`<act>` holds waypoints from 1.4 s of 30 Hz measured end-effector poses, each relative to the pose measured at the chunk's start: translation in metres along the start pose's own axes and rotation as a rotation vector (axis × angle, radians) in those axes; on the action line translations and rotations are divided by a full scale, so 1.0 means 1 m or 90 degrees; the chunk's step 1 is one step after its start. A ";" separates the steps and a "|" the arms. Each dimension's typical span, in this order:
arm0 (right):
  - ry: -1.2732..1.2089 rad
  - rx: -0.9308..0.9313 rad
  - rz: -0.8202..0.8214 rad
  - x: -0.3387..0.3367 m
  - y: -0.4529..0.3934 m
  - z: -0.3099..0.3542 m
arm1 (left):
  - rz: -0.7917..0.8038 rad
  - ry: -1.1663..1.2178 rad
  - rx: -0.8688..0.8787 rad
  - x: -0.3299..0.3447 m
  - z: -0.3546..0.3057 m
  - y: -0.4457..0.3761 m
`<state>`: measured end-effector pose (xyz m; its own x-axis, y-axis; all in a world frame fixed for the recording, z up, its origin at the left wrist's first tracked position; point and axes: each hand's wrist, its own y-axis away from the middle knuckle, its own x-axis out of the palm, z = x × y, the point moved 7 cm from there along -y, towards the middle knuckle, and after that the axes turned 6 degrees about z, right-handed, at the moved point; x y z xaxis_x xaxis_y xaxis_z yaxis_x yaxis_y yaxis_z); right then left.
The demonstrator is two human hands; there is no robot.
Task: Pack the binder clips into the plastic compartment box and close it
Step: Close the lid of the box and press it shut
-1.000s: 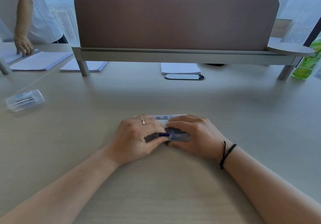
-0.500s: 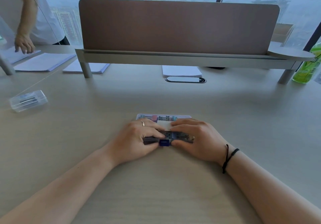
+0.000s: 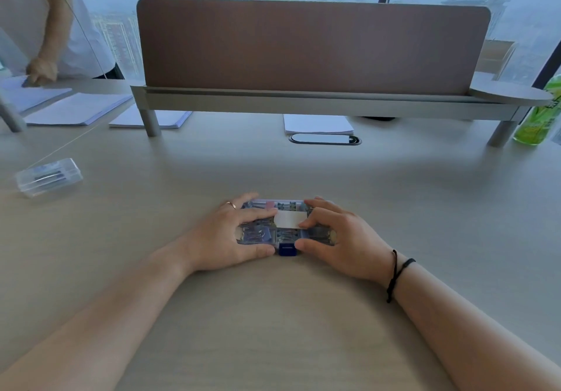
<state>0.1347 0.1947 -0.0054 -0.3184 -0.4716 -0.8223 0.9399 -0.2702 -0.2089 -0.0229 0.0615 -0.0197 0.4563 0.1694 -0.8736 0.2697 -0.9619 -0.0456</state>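
Both hands [image 3: 230, 236] [image 3: 340, 239] grip the lidded compartment box [image 3: 287, 226] on the desk [image 3: 394, 196]

Plastic compartment box [image 3: 287, 226] lies flat on the desk [image 3: 394, 208] near its front middle, lid down, binder clips [image 3: 258, 234] visible through the clear top, white label [image 3: 290, 218] on the lid, blue latch [image 3: 287, 250] at the near edge. Left hand [image 3: 233, 234] grips the box's left end, right hand [image 3: 340, 239] the right end — thumbs flank the latch. Second clear box [image 3: 48, 176] near the desk's left edge; green bottle [image 3: 538, 117] at the far right.
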 end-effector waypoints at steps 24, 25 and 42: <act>0.106 0.025 0.074 0.011 -0.013 0.008 | 0.067 -0.129 -0.022 0.011 -0.005 -0.002; 0.114 0.025 0.075 0.011 -0.013 0.009 | 0.071 -0.133 -0.021 0.011 -0.005 -0.002; 0.187 0.008 0.154 0.017 -0.011 0.006 | 0.019 -0.097 -0.006 0.008 -0.006 0.003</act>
<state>0.1182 0.1850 -0.0139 -0.0362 -0.2635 -0.9640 0.9815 -0.1909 0.0153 -0.0135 0.0613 -0.0244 0.3301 0.1056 -0.9380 0.2665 -0.9637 -0.0147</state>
